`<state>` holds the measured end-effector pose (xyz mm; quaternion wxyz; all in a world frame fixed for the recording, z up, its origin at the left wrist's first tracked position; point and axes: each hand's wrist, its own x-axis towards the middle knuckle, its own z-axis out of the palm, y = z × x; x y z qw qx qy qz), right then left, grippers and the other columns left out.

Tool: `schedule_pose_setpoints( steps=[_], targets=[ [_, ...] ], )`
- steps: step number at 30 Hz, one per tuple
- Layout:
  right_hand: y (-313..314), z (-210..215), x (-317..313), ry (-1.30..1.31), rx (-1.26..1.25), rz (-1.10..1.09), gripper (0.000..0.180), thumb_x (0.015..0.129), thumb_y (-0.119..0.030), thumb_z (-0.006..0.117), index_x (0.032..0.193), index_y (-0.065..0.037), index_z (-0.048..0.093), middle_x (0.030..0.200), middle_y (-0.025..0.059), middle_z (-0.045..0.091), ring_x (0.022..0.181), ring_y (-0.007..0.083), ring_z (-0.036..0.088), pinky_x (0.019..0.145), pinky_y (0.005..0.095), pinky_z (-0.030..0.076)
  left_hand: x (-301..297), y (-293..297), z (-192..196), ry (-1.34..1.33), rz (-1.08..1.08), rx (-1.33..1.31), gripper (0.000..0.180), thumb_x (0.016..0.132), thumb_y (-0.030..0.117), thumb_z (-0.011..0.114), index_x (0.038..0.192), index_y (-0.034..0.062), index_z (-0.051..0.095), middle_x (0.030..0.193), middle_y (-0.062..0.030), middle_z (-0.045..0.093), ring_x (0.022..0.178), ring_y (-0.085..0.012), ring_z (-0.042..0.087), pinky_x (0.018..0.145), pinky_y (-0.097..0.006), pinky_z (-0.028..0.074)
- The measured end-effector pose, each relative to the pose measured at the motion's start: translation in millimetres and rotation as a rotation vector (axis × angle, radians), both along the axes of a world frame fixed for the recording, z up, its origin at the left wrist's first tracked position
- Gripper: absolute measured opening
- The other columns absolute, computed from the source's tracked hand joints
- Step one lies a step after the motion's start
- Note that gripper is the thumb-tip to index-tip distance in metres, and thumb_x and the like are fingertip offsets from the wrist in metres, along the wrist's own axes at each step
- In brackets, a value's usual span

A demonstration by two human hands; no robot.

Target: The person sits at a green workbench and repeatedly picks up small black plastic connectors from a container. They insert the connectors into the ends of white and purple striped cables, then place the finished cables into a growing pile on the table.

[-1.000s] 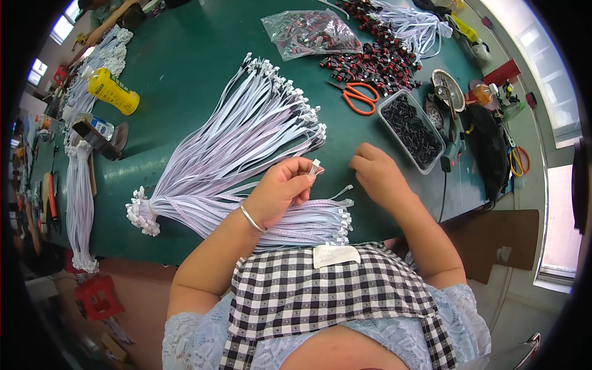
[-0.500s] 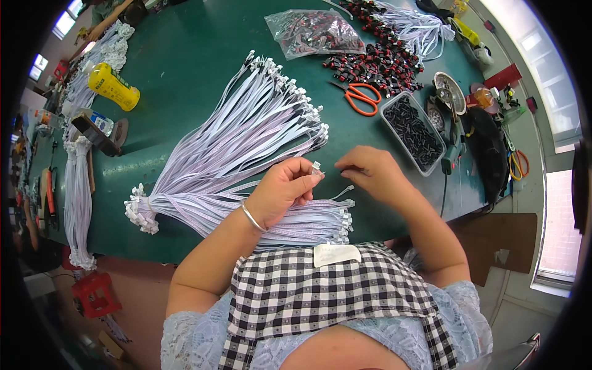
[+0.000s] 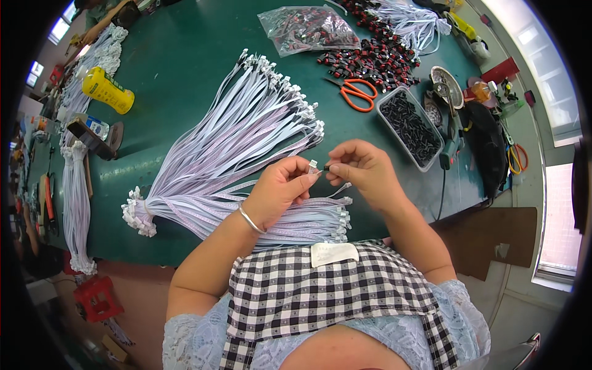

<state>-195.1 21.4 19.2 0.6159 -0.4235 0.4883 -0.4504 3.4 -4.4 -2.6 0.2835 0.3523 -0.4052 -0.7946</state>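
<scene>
My left hand (image 3: 280,188) pinches the white connector end (image 3: 312,166) of a thin white ribbon cable above the green table (image 3: 185,55). My right hand (image 3: 364,169) holds a small black piece (image 3: 327,167) between thumb and finger, right against that connector. A large fanned bundle of white ribbon cables (image 3: 234,139) lies just behind my left hand. A smaller stack of the same cables (image 3: 308,219) rests at the near edge under my wrists.
A clear tray of small black parts (image 3: 410,126) stands right of my hands, with orange scissors (image 3: 357,92) behind it. Black and red parts (image 3: 376,58) and a plastic bag (image 3: 308,28) lie at the back. A yellow bottle (image 3: 108,91) and more cable bundles (image 3: 74,197) sit left.
My right hand has moved left from beside the tray to meet my left hand, bringing a small black piece up to the connector. My left hand has barely shifted.
</scene>
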Motion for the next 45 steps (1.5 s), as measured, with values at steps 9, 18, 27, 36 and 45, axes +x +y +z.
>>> schedule_pose_setpoints(
  steps=[9, 18, 27, 36, 45],
  targets=[
    [-2, 4, 2, 0.017, -0.006, 0.013, 0.015, 0.085, 0.000, 0.064, 0.098, 0.003, 0.058, 0.087, 0.0081, 0.063, 0.076, 0.0137, 0.065, 0.065, 0.0237, 0.053, 0, 1, 1, -0.011, -0.001, -0.023, 0.009, 0.090, 0.011, 0.061, 0.096, 0.0046, 0.060, 0.077, 0.0016, 0.057, 0.061, -0.0042, 0.051, 0.053, -0.017, 0.041],
    [-3, 6, 1, 0.037, -0.009, 0.004, 0.013, 0.084, -0.001, 0.065, 0.096, 0.002, 0.059, 0.085, 0.0072, 0.063, 0.074, 0.0123, 0.064, 0.064, 0.0227, 0.053, 0, 1, -1, -0.013, -0.006, -0.038, 0.009, 0.090, 0.011, 0.060, 0.096, 0.0043, 0.059, 0.078, 0.0013, 0.057, 0.061, -0.0044, 0.051, 0.053, -0.017, 0.041],
    [-2, 6, 5, 0.175, -0.052, 0.037, 0.010, 0.085, -0.003, 0.065, 0.093, 0.001, 0.060, 0.080, 0.0056, 0.065, 0.072, 0.0101, 0.063, 0.065, 0.0228, 0.053, 0, 1, -2, -0.046, -0.026, -0.055, 0.012, 0.089, 0.009, 0.061, 0.099, 0.0032, 0.059, 0.079, 0.0005, 0.058, 0.062, -0.0046, 0.051, 0.054, -0.017, 0.041],
    [-2, 11, 6, 0.225, -0.090, 0.048, 0.009, 0.085, -0.001, 0.064, 0.093, 0.001, 0.061, 0.080, 0.0054, 0.065, 0.072, 0.0096, 0.063, 0.065, 0.0225, 0.052, -1, 1, -5, -0.041, -0.036, -0.094, 0.012, 0.089, 0.009, 0.061, 0.100, 0.0028, 0.059, 0.078, 0.0003, 0.058, 0.061, -0.0048, 0.050, 0.054, -0.017, 0.041],
    [-1, 3, 2, 0.335, -0.133, 0.150, 0.026, 0.081, 0.001, 0.064, 0.106, 0.001, 0.060, 0.086, 0.0039, 0.063, 0.079, 0.0071, 0.059, 0.067, 0.0229, 0.050, -1, 2, -11, 0.010, -0.032, -0.097, 0.023, 0.086, 0.003, 0.062, 0.107, 0.0036, 0.054, 0.085, -0.0001, 0.057, 0.065, -0.0042, 0.050, 0.058, -0.018, 0.042]
  ],
)
